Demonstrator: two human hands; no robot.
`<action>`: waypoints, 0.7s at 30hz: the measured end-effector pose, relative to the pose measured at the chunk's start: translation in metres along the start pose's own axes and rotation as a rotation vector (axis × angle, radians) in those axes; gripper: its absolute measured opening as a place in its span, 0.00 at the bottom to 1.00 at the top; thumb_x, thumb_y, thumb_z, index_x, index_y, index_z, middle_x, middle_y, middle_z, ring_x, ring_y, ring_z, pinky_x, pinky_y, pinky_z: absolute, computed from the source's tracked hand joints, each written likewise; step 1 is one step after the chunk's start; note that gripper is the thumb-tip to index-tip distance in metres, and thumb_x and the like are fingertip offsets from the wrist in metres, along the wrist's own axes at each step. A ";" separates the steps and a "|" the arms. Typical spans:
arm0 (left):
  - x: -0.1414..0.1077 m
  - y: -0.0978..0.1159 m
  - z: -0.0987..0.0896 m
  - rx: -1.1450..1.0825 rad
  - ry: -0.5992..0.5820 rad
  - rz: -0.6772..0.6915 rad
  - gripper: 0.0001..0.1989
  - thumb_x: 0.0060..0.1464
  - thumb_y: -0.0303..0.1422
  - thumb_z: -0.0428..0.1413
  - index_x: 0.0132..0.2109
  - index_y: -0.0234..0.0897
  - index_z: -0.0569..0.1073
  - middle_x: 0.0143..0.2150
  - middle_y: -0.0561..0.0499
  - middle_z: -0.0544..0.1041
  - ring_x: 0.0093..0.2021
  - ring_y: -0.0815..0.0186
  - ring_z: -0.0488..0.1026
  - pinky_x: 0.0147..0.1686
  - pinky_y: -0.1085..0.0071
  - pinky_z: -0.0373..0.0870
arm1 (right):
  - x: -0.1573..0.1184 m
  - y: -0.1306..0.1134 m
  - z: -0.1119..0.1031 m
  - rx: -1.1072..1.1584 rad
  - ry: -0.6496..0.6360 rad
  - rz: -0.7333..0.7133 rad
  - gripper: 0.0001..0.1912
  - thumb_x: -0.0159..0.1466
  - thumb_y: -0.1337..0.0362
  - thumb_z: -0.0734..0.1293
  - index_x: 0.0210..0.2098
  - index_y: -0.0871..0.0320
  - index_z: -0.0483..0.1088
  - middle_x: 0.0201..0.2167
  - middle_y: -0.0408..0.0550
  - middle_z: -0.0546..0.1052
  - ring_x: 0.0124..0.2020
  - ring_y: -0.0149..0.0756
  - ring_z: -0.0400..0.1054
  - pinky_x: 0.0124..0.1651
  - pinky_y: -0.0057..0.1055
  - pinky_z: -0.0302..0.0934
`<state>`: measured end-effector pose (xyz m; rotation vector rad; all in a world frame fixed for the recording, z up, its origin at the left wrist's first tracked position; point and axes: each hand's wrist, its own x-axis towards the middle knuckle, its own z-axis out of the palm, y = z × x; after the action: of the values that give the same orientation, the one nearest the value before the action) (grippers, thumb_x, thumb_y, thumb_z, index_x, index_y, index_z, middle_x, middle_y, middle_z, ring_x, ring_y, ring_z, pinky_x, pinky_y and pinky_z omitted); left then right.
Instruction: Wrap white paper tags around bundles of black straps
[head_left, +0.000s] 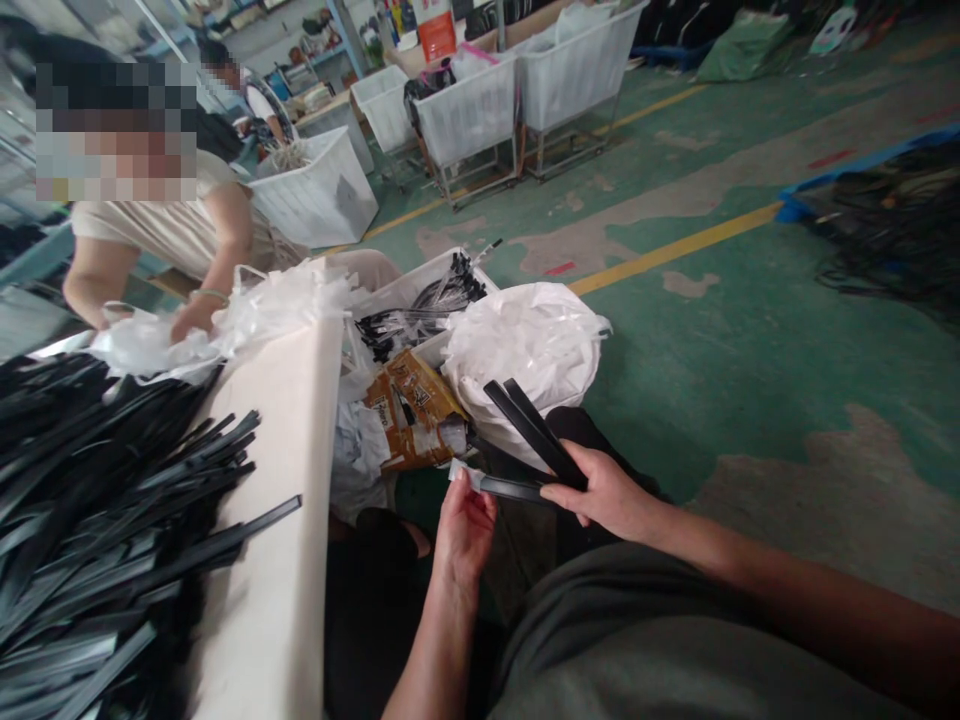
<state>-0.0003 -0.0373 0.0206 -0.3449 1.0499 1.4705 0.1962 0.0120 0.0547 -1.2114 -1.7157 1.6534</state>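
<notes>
Head view: left hand [465,530] and right hand [604,490] were close together, both clamped on black strips [534,430], held over the person's lap, a white slip [456,472] at their end. Loose pile of matching strips [97,520] lay on white tabletop [281,520]. Nearby: white plastic sack [525,360], crate of strips [420,310]; co-worker's hand [196,318] on white plastic film [161,340].

We held our left hand [463,530] upright before our body, with the bare left forearm [429,665] rising from the bottom of our view. Our right hand [609,492] lay nearly level, its fingers pointing left and curled closed, at the end of the bare right forearm [780,562], which stretched in from the right. The two hands were near each other but not touching.
</notes>
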 end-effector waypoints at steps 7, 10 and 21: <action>-0.003 -0.020 -0.004 0.159 -0.133 0.038 0.11 0.44 0.29 0.68 0.32 0.33 0.73 0.27 0.54 0.76 0.24 0.74 0.73 0.24 0.82 0.72 | 0.015 0.006 0.017 -0.181 0.088 0.003 0.10 0.59 0.57 0.66 0.33 0.57 0.63 0.22 0.39 0.68 0.17 0.30 0.63 0.19 0.25 0.55; -0.005 -0.024 -0.004 0.176 -0.139 0.018 0.14 0.40 0.31 0.70 0.32 0.33 0.73 0.27 0.54 0.75 0.24 0.75 0.72 0.24 0.82 0.71 | 0.025 0.007 0.008 -0.007 0.114 0.011 0.12 0.56 0.57 0.68 0.31 0.57 0.64 0.24 0.40 0.67 0.22 0.30 0.63 0.23 0.25 0.56; 0.006 -0.002 -0.003 0.051 -0.087 0.079 0.17 0.36 0.33 0.72 0.32 0.36 0.73 0.27 0.56 0.76 0.24 0.76 0.72 0.22 0.83 0.70 | 0.010 0.017 -0.053 -0.154 -0.244 0.082 0.25 0.63 0.45 0.61 0.41 0.60 0.76 0.35 0.49 0.76 0.23 0.32 0.65 0.23 0.26 0.54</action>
<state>-0.0010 -0.0360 0.0138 -0.2033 1.0395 1.5128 0.2390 0.0470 0.0448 -1.2041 -1.9968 1.8082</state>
